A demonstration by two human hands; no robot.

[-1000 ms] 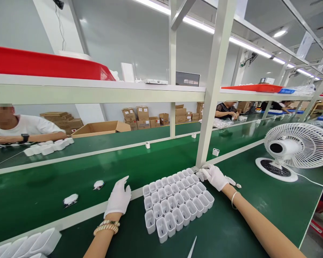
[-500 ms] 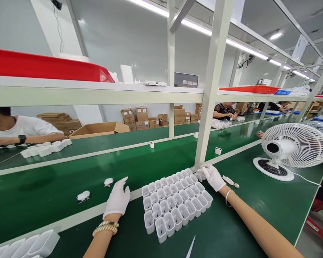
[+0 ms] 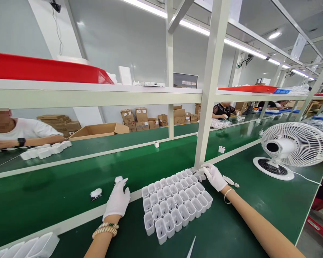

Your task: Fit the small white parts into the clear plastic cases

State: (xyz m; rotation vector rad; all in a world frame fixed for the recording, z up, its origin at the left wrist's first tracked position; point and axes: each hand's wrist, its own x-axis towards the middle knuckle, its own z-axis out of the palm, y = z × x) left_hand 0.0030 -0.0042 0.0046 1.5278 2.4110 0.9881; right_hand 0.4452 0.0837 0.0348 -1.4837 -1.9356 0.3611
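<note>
Cups (image 3: 179, 203) are standing before me in close rows on the dark green bench (image 3: 217, 233), white, mouths up, several of them showing a dark slot inside. My gloved left hand (image 3: 117, 201) is hanging to the left of the cups, over the pale strip (image 3: 77, 219) at the edge of the green belt (image 3: 53, 186); its thumb is standing wide of the fingers. A small white-topped piece (image 3: 118, 178) is lying on the belt at those fingertips, partly covered by them, and I am not able to tell whether they are touching it. A second white-topped piece (image 3: 96, 194) is lying farther left, apart from the hand. My gloved right hand (image 3: 214, 178) is bending down at the far right corner of the cups, by the foot of the upright post (image 3: 203, 138); its fingers are curling narrow there, but I cannot tell what, if anything, they are holding. Small pale pieces (image 3: 228, 180) are lying just beyond that wrist. Farther right, a white fan (image 3: 287, 147) is standing on the bench. A slim pointed white thing (image 3: 191, 247) is jutting into view near me, and white cases (image 3: 43, 246) are sitting at the lower left.
</note>
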